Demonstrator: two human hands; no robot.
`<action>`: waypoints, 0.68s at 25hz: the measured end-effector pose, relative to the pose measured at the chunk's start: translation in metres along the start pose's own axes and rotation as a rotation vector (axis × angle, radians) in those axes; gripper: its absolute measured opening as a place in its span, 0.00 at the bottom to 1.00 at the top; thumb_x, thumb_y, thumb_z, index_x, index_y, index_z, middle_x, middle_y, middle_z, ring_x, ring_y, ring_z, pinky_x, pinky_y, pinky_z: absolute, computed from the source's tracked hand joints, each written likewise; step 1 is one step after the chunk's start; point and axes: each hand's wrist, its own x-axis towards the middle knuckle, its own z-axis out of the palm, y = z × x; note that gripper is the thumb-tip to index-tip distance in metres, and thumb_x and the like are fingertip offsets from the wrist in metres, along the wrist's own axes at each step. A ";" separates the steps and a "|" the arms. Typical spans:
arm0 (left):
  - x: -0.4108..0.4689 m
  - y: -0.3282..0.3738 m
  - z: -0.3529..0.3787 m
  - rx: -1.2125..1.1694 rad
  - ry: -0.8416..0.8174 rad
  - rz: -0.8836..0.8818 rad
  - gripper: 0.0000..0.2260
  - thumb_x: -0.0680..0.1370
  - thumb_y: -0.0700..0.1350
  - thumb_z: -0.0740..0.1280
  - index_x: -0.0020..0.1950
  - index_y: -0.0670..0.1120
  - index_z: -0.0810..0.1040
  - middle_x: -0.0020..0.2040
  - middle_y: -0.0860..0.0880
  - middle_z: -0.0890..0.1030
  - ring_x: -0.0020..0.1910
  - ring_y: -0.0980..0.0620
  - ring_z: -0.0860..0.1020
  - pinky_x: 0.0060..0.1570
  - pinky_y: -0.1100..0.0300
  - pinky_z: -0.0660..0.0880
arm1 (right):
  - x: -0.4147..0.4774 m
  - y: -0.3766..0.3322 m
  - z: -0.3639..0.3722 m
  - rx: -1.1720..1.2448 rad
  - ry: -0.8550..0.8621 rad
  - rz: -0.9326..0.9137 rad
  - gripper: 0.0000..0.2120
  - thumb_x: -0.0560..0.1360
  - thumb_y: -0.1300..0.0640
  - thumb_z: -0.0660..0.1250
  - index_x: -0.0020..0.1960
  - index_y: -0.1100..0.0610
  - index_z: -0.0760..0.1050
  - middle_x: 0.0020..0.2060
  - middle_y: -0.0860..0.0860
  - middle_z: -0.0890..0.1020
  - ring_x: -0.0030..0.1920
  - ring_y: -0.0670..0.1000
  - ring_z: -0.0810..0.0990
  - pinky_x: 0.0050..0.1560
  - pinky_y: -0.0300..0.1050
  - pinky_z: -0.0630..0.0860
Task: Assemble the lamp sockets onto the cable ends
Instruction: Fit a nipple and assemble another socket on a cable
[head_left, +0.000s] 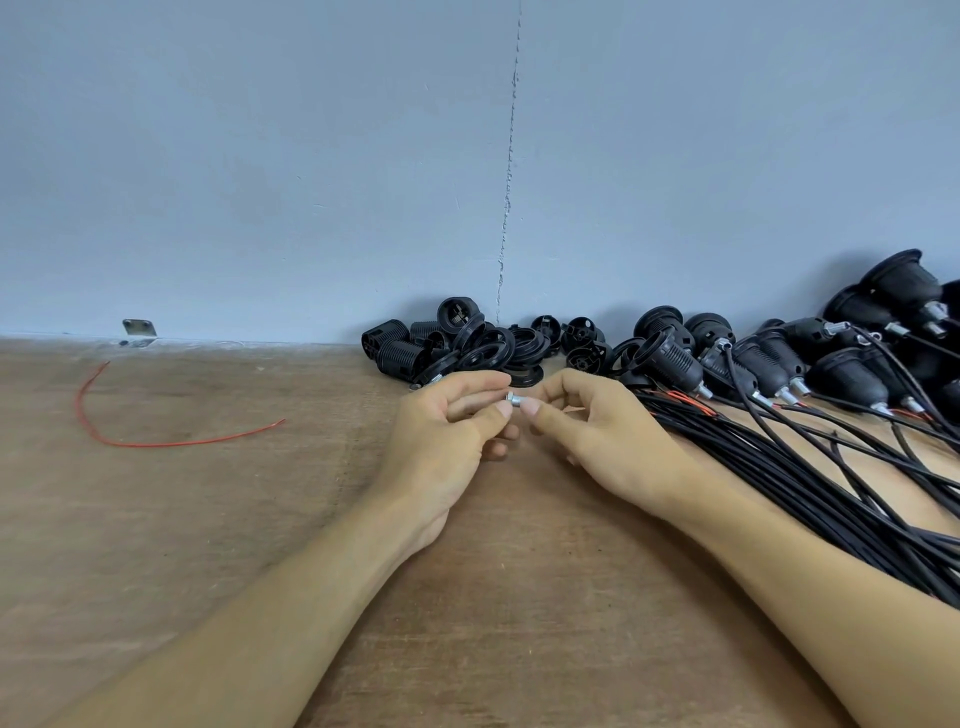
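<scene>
Item in hand: one small silver metal fitting (517, 401), short and cylindrical, held at the centre of your view between both hands. Your left hand (447, 431) pinches it between thumb and forefinger from 9 o'clock. Your right hand (597, 436) pinches its other end from 3 o'clock. Step, as judged: readying the metal end piece, with no socket body yet picked up. The next move likely calls for a cable end from the bundle of black insulated cables (831, 483) at 4 o'clock, or a shell from the heap of loose black plastic socket parts (467, 345) at 12 o'clock against the blue-grey wall (260, 156); you would need one hand free for either. Finished stock: black sockets fitted on cables (769, 364) at 2 o'clock. Also on the brown wooden table (260, 519): one loose red wire (156, 445) at 9 o'clock. Not determinable: whether the fitting is one piece or two being joined, and whether a cable enters it, since your fingertips cover both ends. The rightmost sockets are cut off at the frame edge.
</scene>
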 end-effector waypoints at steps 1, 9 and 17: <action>0.000 0.000 0.001 0.004 -0.001 0.002 0.12 0.79 0.32 0.68 0.55 0.48 0.83 0.49 0.50 0.88 0.40 0.55 0.85 0.39 0.63 0.80 | 0.000 0.001 0.000 -0.021 -0.006 -0.004 0.08 0.80 0.49 0.67 0.45 0.53 0.80 0.36 0.46 0.83 0.31 0.39 0.75 0.38 0.37 0.69; 0.002 0.000 0.000 0.050 0.070 -0.024 0.09 0.76 0.40 0.76 0.55 0.45 0.82 0.47 0.45 0.85 0.32 0.53 0.81 0.33 0.61 0.79 | 0.000 -0.002 -0.004 0.240 -0.052 0.033 0.10 0.81 0.51 0.65 0.47 0.57 0.79 0.37 0.49 0.82 0.28 0.46 0.68 0.30 0.35 0.67; 0.003 0.001 -0.001 0.064 0.035 -0.031 0.09 0.75 0.46 0.77 0.52 0.45 0.84 0.40 0.47 0.86 0.31 0.52 0.80 0.32 0.61 0.78 | 0.000 -0.001 -0.005 0.263 -0.084 0.030 0.10 0.81 0.53 0.65 0.47 0.59 0.79 0.36 0.49 0.82 0.28 0.45 0.67 0.29 0.34 0.65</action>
